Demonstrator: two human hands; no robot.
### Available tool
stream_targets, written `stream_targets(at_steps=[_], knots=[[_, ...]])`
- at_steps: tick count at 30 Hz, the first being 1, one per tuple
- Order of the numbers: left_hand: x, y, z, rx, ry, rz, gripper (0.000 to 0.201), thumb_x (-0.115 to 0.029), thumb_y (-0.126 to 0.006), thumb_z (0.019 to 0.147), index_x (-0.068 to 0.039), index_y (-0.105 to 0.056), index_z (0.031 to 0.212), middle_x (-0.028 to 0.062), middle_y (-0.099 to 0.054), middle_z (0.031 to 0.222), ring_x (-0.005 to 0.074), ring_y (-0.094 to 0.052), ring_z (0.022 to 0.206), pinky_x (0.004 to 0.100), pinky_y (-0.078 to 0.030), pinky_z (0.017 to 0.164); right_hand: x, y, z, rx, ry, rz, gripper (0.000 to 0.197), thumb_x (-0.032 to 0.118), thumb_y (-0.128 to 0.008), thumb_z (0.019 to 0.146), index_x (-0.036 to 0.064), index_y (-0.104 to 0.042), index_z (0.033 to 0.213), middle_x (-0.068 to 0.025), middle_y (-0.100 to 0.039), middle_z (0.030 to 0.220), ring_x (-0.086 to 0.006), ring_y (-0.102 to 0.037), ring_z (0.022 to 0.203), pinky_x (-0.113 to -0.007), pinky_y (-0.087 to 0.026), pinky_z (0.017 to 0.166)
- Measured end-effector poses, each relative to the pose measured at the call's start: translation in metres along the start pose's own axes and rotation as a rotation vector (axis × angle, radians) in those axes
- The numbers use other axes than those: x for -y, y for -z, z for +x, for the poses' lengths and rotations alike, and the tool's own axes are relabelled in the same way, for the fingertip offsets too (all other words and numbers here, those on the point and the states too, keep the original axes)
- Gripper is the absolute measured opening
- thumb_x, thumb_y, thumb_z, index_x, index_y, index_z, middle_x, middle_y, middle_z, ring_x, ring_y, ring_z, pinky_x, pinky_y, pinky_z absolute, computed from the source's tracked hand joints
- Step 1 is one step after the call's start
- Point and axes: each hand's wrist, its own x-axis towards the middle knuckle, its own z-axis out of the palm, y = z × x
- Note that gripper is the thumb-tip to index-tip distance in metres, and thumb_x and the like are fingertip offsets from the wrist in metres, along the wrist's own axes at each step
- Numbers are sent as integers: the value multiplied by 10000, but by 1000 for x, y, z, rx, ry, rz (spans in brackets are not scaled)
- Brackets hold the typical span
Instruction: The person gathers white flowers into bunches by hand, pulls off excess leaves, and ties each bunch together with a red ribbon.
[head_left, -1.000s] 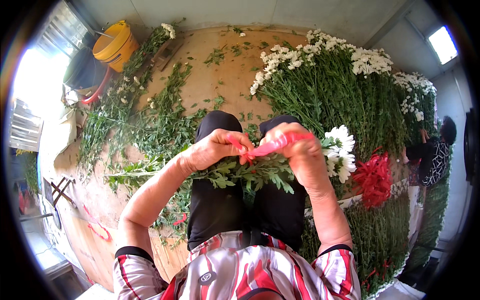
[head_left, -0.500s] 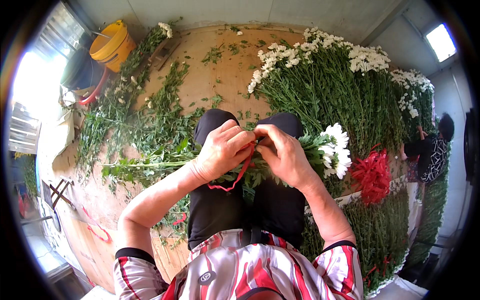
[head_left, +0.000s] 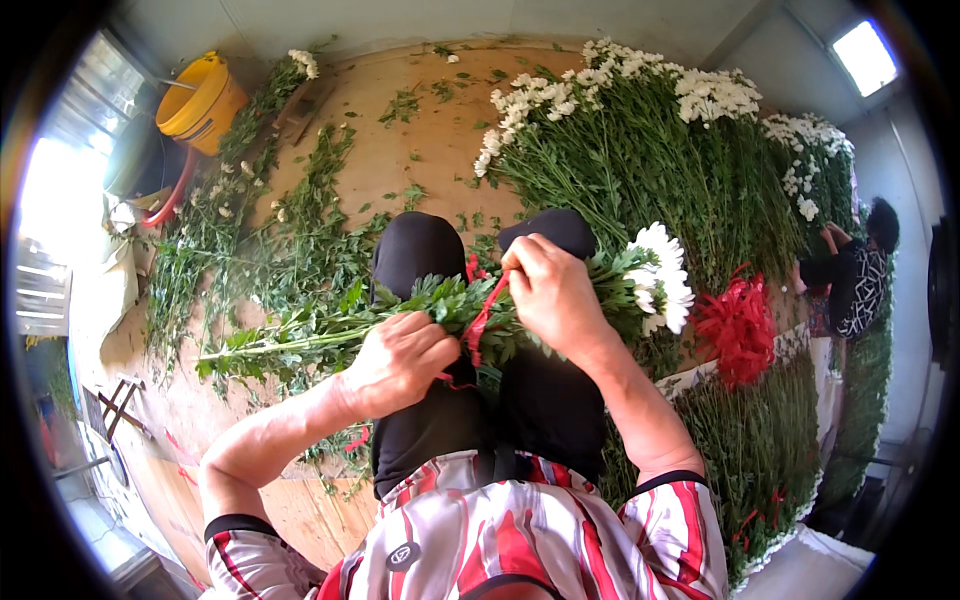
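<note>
Item one: your left hand [head_left: 400,360], closed around the leafy stems of the flower bunch [head_left: 450,305], fingers curled, with a loop of red ribbon [head_left: 482,318] showing at its thumb side.

Item two: your right hand [head_left: 550,290], closed in a pinch on the upper end of the red ribbon, resting on top of the bunch just right of the left hand.

Item three: the flower bunch itself, lying crosswise over your knees [head_left: 420,255], which are clad in black. Its white heads [head_left: 662,275] point to your right; its cut stem ends point to your left, reaching past the knees over the floor [head_left: 400,150].

Item four: the red ribbon, running from the right hand down around the bunch's middle to the left hand.

Item five: beyond the bunch, a large heap of white flowers [head_left: 640,140] with long green stems, laid on the wooden floor.

Item six: right of the bunch's white heads, a red tuft of ribbon strips [head_left: 738,325].

Item seven: left of the bunch, loose green trimmings [head_left: 250,240] spread across the floor, and farther off a yellow bucket [head_left: 200,100].

Item eight: far right of the bunch, another person [head_left: 855,265] in dark patterned clothing, beside more flowers.
</note>
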Motion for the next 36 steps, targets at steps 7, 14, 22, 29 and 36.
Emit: stream_targets(at_steps=[7, 14, 22, 29, 36], knots=[[33, 17, -71, -43, 560, 441, 992, -141, -874, 517, -81, -446, 1410, 193, -432, 1461, 407, -372, 1367, 537, -244, 1139, -2, 49, -20, -9, 402, -66, 662, 281, -813, 722, 75, -552, 1294, -109, -647, 1147, -282, -662, 988, -439, -479, 900], [185, -41, -174, -136, 534, 230, 446, -31, -694, 721, -4, -658, 1165, 170, -633, 784, 354, -539, 605, 439, -442, 565, -5, 56, -56, -15, 206, -650, 83, 187, -596, 828, 126, -582, 774, 1, -583, 685, -173, -609, 714, -372, -410, 744], [107, 22, 106, 174, 168, 432, 684, -36, -789, 677, -55, -544, 1316, 202, -655, 1045, 432, -594, 977, 487, -480, 822, -8, 209, -202, -408, -262, -1071, 166, 84, -710, 833, 191, -609, 911, 0, -572, 811, -139, -561, 860, -425, -369, 998], [-38, -65, 260, 88, -361, 60, 685, -20, -777, 716, -86, -521, 1349, 181, -577, 1310, 397, -582, 1152, 447, -493, 934, 14, 338, -408, -519, -545, -1374, 418, 98, -824, 648, 213, -605, 984, 28, -560, 848, -190, -567, 904, -421, -330, 1037], [-49, -91, 275, 230, -374, 126, 631, 0, -762, 706, -78, -542, 1293, 177, -564, 1310, 404, -582, 1131, 452, -506, 885, -3, 349, -692, -473, -1383, -1792, 276, 146, -616, 860, 181, -622, 1134, -99, -555, 1231, -324, -471, 1230, -571, -310, 1056]])
